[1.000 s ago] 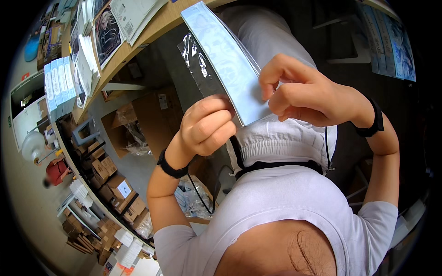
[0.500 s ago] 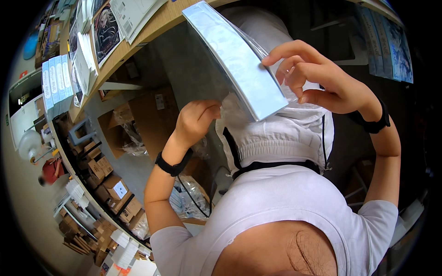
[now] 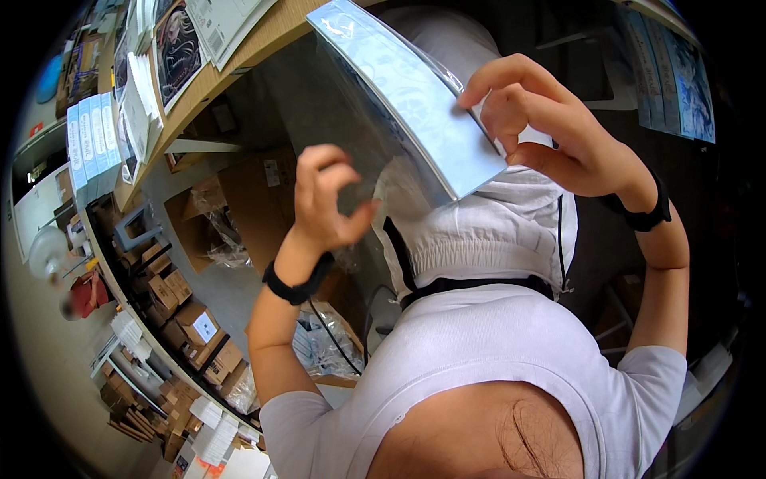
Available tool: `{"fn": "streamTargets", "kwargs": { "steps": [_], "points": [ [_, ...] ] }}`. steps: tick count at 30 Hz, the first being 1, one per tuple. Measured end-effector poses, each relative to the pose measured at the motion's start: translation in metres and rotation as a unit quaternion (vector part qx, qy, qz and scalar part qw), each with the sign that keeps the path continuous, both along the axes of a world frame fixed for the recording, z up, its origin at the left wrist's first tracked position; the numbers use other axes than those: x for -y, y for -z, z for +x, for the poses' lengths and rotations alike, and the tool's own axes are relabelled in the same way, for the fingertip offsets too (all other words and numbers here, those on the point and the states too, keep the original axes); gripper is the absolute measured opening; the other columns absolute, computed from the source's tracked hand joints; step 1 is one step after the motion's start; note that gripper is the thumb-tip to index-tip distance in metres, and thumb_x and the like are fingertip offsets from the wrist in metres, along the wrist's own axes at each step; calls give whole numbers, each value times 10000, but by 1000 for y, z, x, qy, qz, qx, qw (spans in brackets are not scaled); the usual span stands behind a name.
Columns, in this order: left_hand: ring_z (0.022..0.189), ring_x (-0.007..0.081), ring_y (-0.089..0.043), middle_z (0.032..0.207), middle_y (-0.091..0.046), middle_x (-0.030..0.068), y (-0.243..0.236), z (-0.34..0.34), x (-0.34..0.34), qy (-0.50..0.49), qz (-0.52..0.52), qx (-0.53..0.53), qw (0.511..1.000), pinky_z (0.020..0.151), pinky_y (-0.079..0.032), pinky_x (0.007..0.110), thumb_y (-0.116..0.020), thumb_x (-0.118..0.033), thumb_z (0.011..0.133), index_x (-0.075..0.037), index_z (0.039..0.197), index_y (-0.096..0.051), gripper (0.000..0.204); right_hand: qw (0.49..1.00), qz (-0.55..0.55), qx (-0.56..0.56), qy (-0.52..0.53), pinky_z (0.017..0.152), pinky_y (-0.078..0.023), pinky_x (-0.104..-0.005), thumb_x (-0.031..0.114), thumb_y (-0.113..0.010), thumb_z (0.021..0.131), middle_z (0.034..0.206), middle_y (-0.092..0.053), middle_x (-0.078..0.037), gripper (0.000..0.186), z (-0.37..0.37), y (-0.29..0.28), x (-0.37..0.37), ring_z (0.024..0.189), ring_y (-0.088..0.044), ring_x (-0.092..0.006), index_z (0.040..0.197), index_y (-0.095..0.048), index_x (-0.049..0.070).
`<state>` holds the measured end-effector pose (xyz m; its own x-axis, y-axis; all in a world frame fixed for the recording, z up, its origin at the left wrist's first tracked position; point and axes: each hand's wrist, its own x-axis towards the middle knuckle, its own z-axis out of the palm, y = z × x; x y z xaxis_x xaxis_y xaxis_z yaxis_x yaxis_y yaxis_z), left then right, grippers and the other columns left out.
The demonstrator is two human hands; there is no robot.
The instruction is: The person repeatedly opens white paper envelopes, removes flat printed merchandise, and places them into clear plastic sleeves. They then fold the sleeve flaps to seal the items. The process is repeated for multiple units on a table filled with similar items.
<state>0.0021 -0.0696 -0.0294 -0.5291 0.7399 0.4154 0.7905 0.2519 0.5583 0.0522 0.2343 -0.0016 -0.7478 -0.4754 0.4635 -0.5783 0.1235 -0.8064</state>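
Note:
A flat light-blue box point(image 3: 415, 104) in loose clear plastic film point(image 3: 363, 108) is tilted over my lap, its far end by the table edge. My right hand point(image 3: 550, 128) is closed at the box's right edge, its index finger and thumb against the side near the lower corner. Left of the box, my left hand point(image 3: 323, 195) is raised with its fingers curled and apart, a little blurred. Its thumb is close to the film, and nothing shows in its grasp.
A wooden table point(image 3: 215, 88) with printed sheets and stacked booklets runs across the upper left. Upright light-blue boxes point(image 3: 92, 148) stand at its left end, and more blue boxes point(image 3: 670, 80) at upper right. Below are an open carton point(image 3: 247, 199) and a plastic-lined bin point(image 3: 331, 343).
My left hand has moved up and left, away from the film, and its fingers have spread. The box has shifted slightly, and my right fingers have closed in on its edge.

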Motion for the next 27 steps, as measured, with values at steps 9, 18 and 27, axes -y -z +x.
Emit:
{"fn": "streamTargets", "kwargs": {
  "steps": [9, 18, 27],
  "points": [
    [1153, 375, -426, 1264, -400, 207, -17, 13, -46, 26, 196, -29, 980, 904, -403, 479, -812, -322, 618, -149, 1077, -512, 574, 998, -61, -23, 8, 646, -439, -288, -66, -601, 783, 870, -459, -90, 154, 2, -18, 30, 742, -500, -219, 871, -491, -2],
    [1132, 406, -464, 1133, -533, 148, -67, -22, -56, 60, 37, -62, 996, 932, -393, 476, -797, -402, 567, -81, 1084, -571, 648, 990, -120, 71, -34, 648, -441, -249, 98, -584, 873, 838, -466, -71, 137, -1, -29, 26, 718, -510, -160, 803, -488, 31],
    [1110, 406, -511, 1089, -463, 121, -51, -6, -42, 33, 50, -29, 998, 861, -467, 431, -751, -269, 501, -144, 1088, -639, 610, 988, 135, 42, -56, 573, -451, -295, 85, -688, 752, 793, -550, -98, 195, -3, -12, 3, 664, -560, -232, 879, -552, 23]
  ]
}}
